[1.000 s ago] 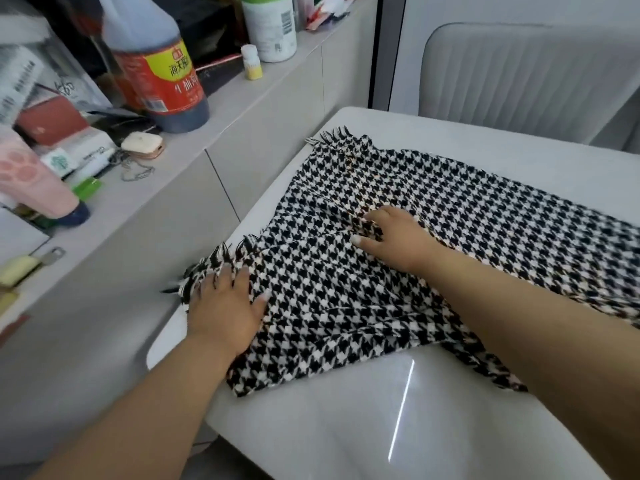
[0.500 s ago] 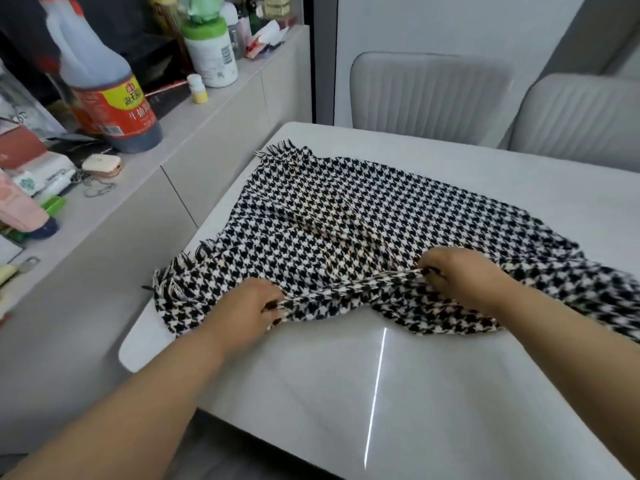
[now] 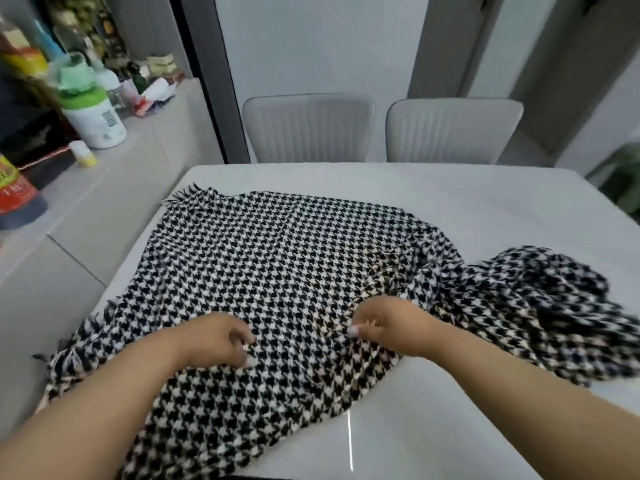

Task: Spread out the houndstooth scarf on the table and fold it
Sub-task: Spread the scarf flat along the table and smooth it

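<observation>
The black-and-white houndstooth scarf lies across the white table. Its fringed end sits at the table's left edge, and its near part hangs over the front edge. The right part is bunched in folds at the right. My left hand lies on the scarf near the front with curled fingers pinching the cloth. A short way to the right, my right hand also pinches the cloth with curled fingers.
A grey sideboard runs along the left, carrying a white bottle with a green cap, a red-labelled bottle and small clutter. Two grey chairs stand behind the table's far edge. A plant shows at the right.
Both hands have drawn the near edge of the scarf toward me, over the table's front edge. The hands now sit closer together on the cloth. The camera has tilted up.
</observation>
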Demonstrator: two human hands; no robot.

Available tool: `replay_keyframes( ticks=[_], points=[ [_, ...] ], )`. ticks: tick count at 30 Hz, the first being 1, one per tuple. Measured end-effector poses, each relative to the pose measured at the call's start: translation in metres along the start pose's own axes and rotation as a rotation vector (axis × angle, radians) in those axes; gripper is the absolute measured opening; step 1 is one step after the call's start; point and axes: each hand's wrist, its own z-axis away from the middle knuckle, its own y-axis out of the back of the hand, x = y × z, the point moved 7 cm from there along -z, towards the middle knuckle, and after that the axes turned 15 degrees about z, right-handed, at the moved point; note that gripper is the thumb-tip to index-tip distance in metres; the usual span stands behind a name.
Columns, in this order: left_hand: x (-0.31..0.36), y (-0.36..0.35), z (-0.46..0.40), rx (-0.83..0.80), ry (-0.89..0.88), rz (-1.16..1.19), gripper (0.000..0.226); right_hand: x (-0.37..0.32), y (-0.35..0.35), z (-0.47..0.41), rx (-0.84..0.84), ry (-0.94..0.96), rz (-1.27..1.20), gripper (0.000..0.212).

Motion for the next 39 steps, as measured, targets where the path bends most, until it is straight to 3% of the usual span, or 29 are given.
replay_keyframes(
  ticks=[8,12,16,21,28,39],
  points=[
    [0.171,-0.061,-0.052,0.054,-0.326,-0.008,0.028,0.14,0.04,0.081,0.261,-0.4,-0.087,0.029],
    [0.242,-0.115,-0.065,0.057,-0.386,0.02,0.028,0.223,0.054,0.125,0.388,-0.608,-0.098,0.025],
    [0.299,-0.173,-0.077,0.04,-0.38,0.099,0.03,0.29,0.06,0.16,0.395,-0.713,-0.094,0.032],
    [0.351,-0.24,-0.087,0.083,-0.332,0.287,0.032,0.34,0.055,0.18,0.347,-0.662,-0.13,0.035],
    [0.378,-0.294,-0.082,0.323,-0.234,0.46,0.026,0.353,0.048,0.202,0.273,-0.502,-0.156,0.03],
    [0.466,-0.347,-0.062,0.506,-0.268,0.395,0.032,0.38,0.061,0.289,0.369,-0.449,-0.34,0.029]
  ],
)
